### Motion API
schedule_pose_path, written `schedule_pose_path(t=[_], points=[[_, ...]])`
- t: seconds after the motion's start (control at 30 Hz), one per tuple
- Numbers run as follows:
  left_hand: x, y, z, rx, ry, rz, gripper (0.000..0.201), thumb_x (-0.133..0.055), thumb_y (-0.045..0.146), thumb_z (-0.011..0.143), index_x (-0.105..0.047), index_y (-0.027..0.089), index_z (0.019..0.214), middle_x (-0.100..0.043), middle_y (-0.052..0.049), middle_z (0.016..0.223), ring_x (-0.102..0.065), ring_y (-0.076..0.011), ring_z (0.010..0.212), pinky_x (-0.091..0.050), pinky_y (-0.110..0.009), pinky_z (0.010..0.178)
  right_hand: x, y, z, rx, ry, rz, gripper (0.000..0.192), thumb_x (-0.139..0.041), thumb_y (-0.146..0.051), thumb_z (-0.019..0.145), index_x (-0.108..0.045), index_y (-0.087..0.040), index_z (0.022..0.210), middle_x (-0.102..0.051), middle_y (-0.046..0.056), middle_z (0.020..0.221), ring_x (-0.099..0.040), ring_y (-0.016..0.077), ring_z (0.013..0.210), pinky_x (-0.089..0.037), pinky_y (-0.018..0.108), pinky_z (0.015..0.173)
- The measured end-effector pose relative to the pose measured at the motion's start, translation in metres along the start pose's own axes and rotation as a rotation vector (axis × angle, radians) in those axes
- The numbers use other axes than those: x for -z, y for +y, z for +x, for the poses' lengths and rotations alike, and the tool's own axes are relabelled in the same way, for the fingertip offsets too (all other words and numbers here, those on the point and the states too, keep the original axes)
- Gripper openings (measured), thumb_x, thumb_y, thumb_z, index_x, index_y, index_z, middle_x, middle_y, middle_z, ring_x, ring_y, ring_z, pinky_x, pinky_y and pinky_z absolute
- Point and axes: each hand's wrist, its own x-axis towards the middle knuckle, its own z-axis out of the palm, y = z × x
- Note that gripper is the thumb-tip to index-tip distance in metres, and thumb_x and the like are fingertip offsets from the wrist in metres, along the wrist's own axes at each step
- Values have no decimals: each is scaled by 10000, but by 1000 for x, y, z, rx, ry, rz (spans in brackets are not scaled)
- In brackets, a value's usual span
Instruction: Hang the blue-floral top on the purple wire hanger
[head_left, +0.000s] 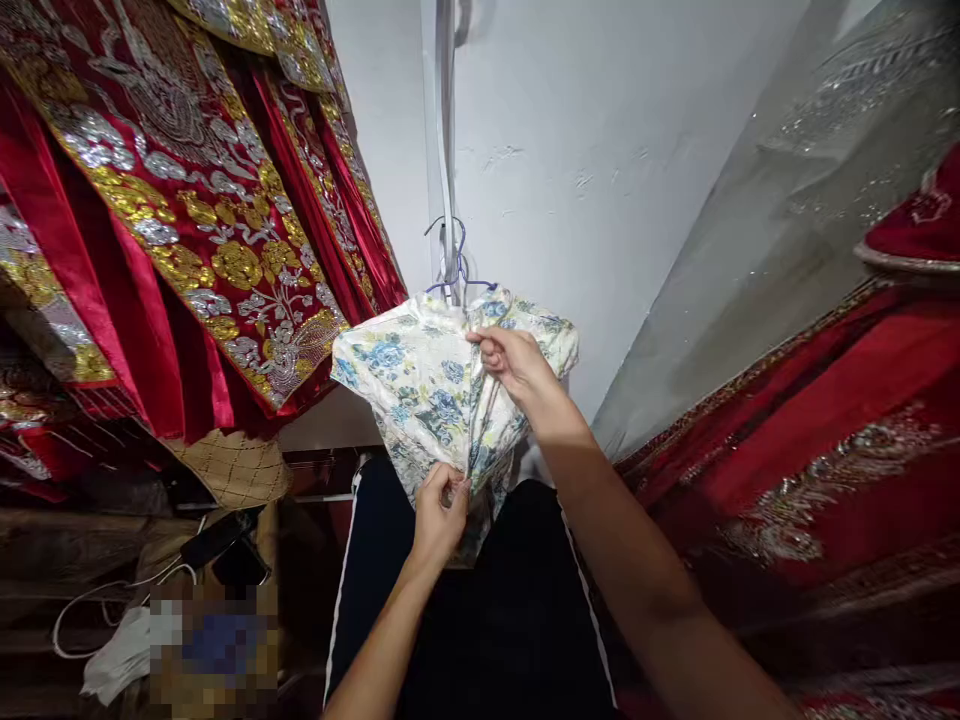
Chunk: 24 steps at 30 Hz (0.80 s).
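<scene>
While the right hand (510, 362) pinches the floral garment (420, 390) high, left hand (441, 510) fingers grip its lower edge.

A plain white wall (570, 130) fills the far middle of the scene, its paint slightly rough and marked in spots, lit evenly with no hard shadows. A pale vertical strip (445, 120) runs down it from the top. On the left hang red robes (172, 230) thick with gold and silver embroidery of flowers and scrolls, with a piece of gold quilted cloth (232, 465) below them. On the right, more red embroidered cloth (810, 440) slopes away under a clear plastic cover (795, 200) that catches a dull sheen. Near left and low, a dim wooden shelf (67, 550) holds a white cable (112, 590) and some dark items.
</scene>
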Motion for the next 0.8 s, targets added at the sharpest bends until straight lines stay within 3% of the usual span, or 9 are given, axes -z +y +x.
schedule_pose_path(t=[0.13, 0.23, 0.37, 0.4, 0.47, 0.57, 0.63, 0.7, 0.8], points=[[12, 0, 17, -24, -164, 69, 165, -544, 214, 905, -507, 193, 746, -517, -7, 771, -504, -157, 735, -393, -265, 686, -9, -9, 4, 148, 24, -94, 135, -650, -232, 758, -713, -114, 740, -509, -42, 503, -376, 38, 408, -230, 179, 374], [39, 36, 57, -56, -240, 139, 55, -660, 190, 824, -626, 197, 867, -593, -16, 822, -556, -168, 761, -437, -273, 700, -11, -6, -6, 218, -11, -220, 145, -626, -245, 777, -721, -134, 782, -558, -29, 509, -427, 60, 422, -280, 186, 400], [75, 109, 131, -368, 68, 87, 273, -558, 226, 947, -600, 213, 1217, -658, -63, 1058, -614, -176, 943, -480, -302, 851, -10, -7, -22, 350, -44, -345, 135, -607, -229, 783, -707, -153, 736, -564, -25, 505, -471, 81, 465, -311, 200, 441], [79, 123, 147, -427, 82, 101, 302, -540, 232, 963, -588, 217, 1261, -665, -64, 1062, -614, -170, 921, -479, -302, 847, -10, -9, -23, 377, -50, -357, 137, -603, -228, 787, -705, -154, 731, -556, -27, 500, -463, 81, 463, -308, 205, 446], [79, 141, 172, -491, 24, 146, 219, -528, 239, 974, -645, 202, 1156, -679, -52, 973, -600, -159, 822, -471, -286, 769, -8, -11, -21, 401, -53, -337, 144, -603, -244, 798, -698, -157, 734, -532, -36, 488, -425, 78, 447, -291, 214, 447], [66, 146, 188, -544, -26, 231, 124, -567, 234, 953, -660, 178, 892, -655, -34, 817, -568, -161, 747, -441, -280, 701, 1, -1, -7, 394, 0, -299, 161, -631, -301, 790, -677, -162, 722, -476, -53, 476, -364, 77, 433, -245, 228, 445], [60, 144, 189, -574, 13, 255, 127, -587, 232, 942, -640, 177, 841, -647, -34, 801, -570, -167, 765, -437, -283, 710, 10, 15, 3, 374, 65, -362, 178, -652, -334, 759, -663, -167, 697, -484, -45, 494, -372, 89, 454, -244, 239, 459], [64, 140, 187, -570, 102, 213, 121, -584, 243, 949, -645, 181, 866, -656, -35, 827, -582, -165, 787, -444, -282, 732, 20, 35, 8, 347, 100, -455, 187, -658, -344, 727, -652, -171, 657, -526, -20, 529, -407, 109, 492, -262, 252, 480], [91, 124, 189, -477, 351, 16, 100, -611, 255, 940, -659, 185, 887, -662, -28, 869, -599, -153, 828, -460, -261, 765, 34, 62, 2, 294, 96, -502, 207, -651, -349, 705, -631, -175, 595, -535, -5, 532, -418, 121, 507, -262, 260, 492]])
